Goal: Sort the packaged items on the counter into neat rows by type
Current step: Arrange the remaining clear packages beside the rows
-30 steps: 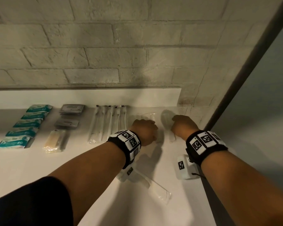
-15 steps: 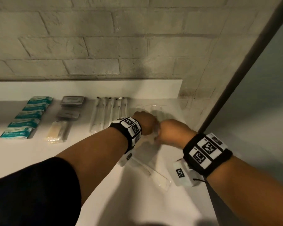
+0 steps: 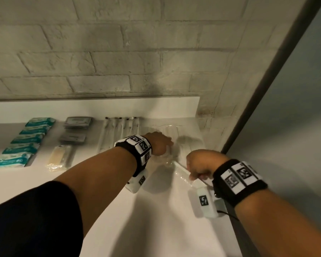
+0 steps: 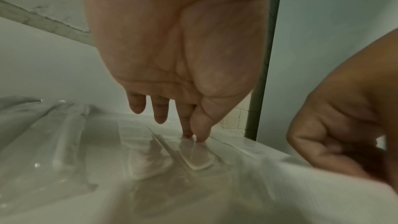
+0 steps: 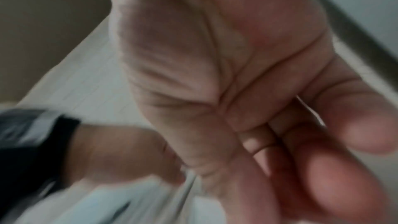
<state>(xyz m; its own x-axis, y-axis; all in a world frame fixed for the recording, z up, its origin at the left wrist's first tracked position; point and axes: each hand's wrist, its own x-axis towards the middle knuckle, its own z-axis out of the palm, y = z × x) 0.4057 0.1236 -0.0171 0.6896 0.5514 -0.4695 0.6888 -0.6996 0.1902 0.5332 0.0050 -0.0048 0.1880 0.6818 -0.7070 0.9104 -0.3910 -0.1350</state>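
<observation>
Most of the counter (image 3: 104, 182) is already in order: 5 teal packets (image 3: 24, 141) make a row at the left of the head view, then dark flat packets (image 3: 76, 128), 1 beige packet (image 3: 60, 157), and a row of long white-wrapped sticks (image 3: 119, 132) near the centre. The step in hand, as I judge it, is the last type, the clear plastic packets (image 3: 171, 140) lying right of centre by the wall.

The left hand (image 3: 158, 143) reaches down on them; in the left wrist view its index finger and thumb (image 4: 199, 125) are pressed together at the tips and pinch the edge of 1 clear packet (image 4: 194, 154), while the other fingers hang straight.

The right hand (image 3: 202, 162) is curled round a long clear packet (image 3: 182, 172), which sticks out toward the centre of the frame; the right wrist view is blurred.

The next move probably calls for laying this long packet parallel beside the others, without dragging the slippery film of its neighbours.
</observation>
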